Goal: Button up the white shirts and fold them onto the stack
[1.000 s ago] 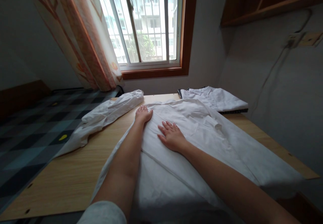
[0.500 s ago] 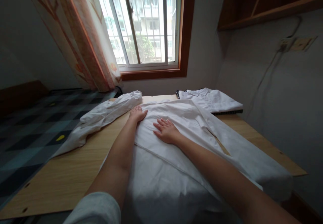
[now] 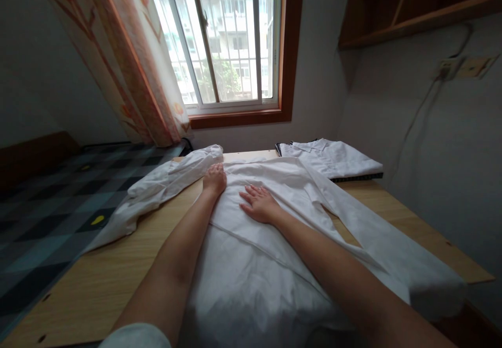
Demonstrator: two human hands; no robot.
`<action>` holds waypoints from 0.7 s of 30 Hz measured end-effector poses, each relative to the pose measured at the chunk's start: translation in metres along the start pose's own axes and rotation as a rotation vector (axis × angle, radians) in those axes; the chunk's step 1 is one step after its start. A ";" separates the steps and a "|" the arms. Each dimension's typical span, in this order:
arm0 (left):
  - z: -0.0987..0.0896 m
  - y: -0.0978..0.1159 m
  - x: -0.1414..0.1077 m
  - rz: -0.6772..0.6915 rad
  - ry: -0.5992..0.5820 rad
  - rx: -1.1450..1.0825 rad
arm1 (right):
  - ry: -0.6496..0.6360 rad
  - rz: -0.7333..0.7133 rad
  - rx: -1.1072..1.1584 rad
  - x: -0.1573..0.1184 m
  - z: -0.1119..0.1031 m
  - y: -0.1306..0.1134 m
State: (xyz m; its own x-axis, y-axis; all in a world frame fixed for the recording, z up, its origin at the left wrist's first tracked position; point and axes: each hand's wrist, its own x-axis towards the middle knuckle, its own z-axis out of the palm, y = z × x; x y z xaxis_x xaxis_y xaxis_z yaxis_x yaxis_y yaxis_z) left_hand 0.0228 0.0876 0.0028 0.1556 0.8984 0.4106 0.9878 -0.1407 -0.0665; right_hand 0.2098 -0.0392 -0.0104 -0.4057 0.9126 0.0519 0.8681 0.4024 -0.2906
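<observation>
While both arms are stretched forward, the white garment (image 3: 251,285) lies spread on the tabletop (image 3: 117,264), in front of the person, and it reaches down to the near edge. Its cloth is thin, smooth and matt, with soft shallow creases; one raised fold line runs obliquely across it below the hands. The right hand (image 3: 259,205) rests palm down on the middle of this cloth, its fingers spread and nearly straight — the grip is loose, and it has hold of nothing. The left hand (image 3: 214,179) is at the far left edge of the garment, with the fingers bent together; whether its grip pinches the cloth, I cannot tell.

On the right side a long sleeve (image 3: 400,248) goes down obliquely, and between it and the body a narrow pointed gap shows the wood. To the left lies a long crumpled white cloth (image 3: 168,180), full of wrinkles, which reaches toward the bed cover (image 3: 43,222), a checked textile of dark and grey-blue squares with a yellow heart (image 3: 97,220). The tabletop is pale wood with visible grain. At its far right rests a folded white shirt (image 3: 329,157) — flat, with a pointed collar — above dark patterned fabric (image 3: 366,176).
</observation>
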 end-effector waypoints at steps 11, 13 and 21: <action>-0.027 -0.041 -0.101 0.142 -0.318 -0.049 | -0.001 0.003 -0.019 -0.003 0.000 -0.002; -0.032 -0.039 -0.103 0.119 -0.337 -0.063 | -0.008 0.009 -0.022 -0.004 -0.001 -0.003; -0.046 -0.028 -0.099 0.076 -0.397 -0.070 | 0.005 0.037 -0.019 -0.011 0.003 -0.009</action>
State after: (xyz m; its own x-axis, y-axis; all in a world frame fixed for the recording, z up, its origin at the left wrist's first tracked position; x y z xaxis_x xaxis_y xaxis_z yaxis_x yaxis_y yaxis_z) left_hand -0.0201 -0.0170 0.0058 0.2286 0.9732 0.0235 0.9735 -0.2283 -0.0154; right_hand 0.2056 -0.0526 -0.0111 -0.3714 0.9273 0.0460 0.8881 0.3693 -0.2738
